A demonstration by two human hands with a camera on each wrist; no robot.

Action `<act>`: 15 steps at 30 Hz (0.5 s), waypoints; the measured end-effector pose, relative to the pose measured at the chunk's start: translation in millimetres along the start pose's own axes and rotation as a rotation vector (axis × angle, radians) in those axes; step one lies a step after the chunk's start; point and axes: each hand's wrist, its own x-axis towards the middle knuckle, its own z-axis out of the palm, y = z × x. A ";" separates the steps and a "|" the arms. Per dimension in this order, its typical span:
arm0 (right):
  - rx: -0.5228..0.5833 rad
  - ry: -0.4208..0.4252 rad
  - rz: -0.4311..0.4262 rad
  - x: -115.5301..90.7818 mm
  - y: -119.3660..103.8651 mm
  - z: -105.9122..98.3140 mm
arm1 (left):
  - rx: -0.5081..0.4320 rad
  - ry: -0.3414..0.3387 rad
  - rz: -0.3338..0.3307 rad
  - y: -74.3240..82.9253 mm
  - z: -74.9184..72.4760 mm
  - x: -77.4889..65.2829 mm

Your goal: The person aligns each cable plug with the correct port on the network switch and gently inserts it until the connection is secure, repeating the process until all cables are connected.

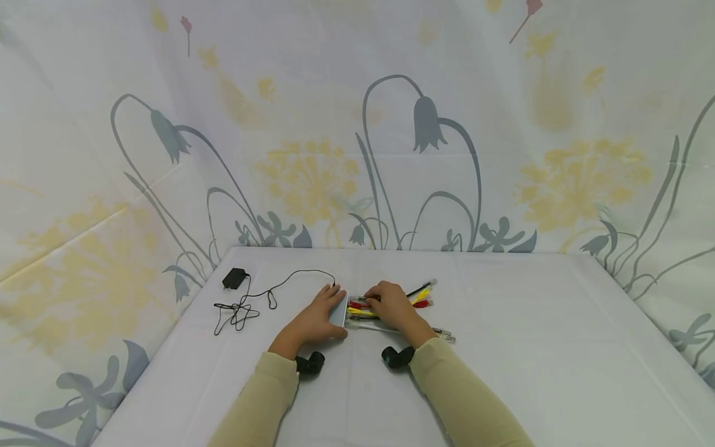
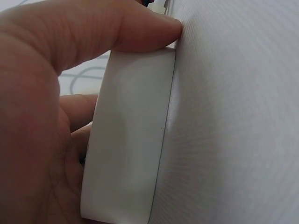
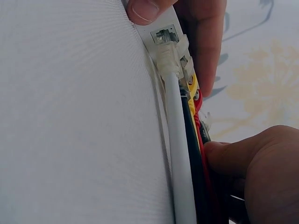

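Observation:
My left hand (image 1: 318, 316) grips a small white network switch (image 2: 126, 135), thumb on the near end and fingers at the far end. Several network cables run rightward from its port side. In the right wrist view, a white cable (image 3: 180, 140) has its clear plug at the nearest port; yellow cable (image 3: 192, 88) and red cable (image 3: 200, 130) lie behind it. My right hand (image 1: 391, 304) pinches a black network cable (image 1: 416, 290) close to the switch's far ports. Its fingertips partly hide that plug, so I cannot tell whether it sits in a port.
A black power adapter (image 1: 234, 278) lies at the back left, its thin cord (image 1: 237, 313) loosely tangled and running to the switch. Loose cable ends (image 1: 447, 336) lie to the right of my right hand. A flower-patterned curtain (image 1: 346, 124) stands behind the white table (image 1: 530, 347).

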 end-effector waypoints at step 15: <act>-0.020 -0.017 -0.016 1.9 -1.2 1.0 | -0.017 -0.002 0.001 1.8 -1.1 -1.2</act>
